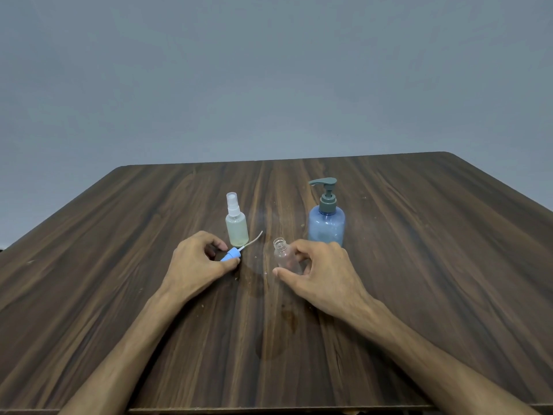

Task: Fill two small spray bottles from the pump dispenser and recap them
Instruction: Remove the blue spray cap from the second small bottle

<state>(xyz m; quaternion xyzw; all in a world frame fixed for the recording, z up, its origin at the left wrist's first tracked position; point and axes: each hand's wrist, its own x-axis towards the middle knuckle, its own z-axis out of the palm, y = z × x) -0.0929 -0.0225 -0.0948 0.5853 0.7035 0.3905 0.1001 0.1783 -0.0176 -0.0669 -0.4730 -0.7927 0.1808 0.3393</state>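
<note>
On the dark wooden table, the left hand lies with its fingers curled around a blue spray cap, thumb and forefinger pinching it where it lies on its side. The cap's thin dip tube trails away from the fingertips, up and to the right. Just beyond those fingers stands a capped spray bottle, holding pale yellowish liquid. To the right, the right hand curls loosely about an uncapped clear bottle; thumb and forefinger touch its sides, and it stands upright, apparently empty. Directly behind the right hand's fingers is the blue pump dispenser, its nozzle pointing left.
</note>
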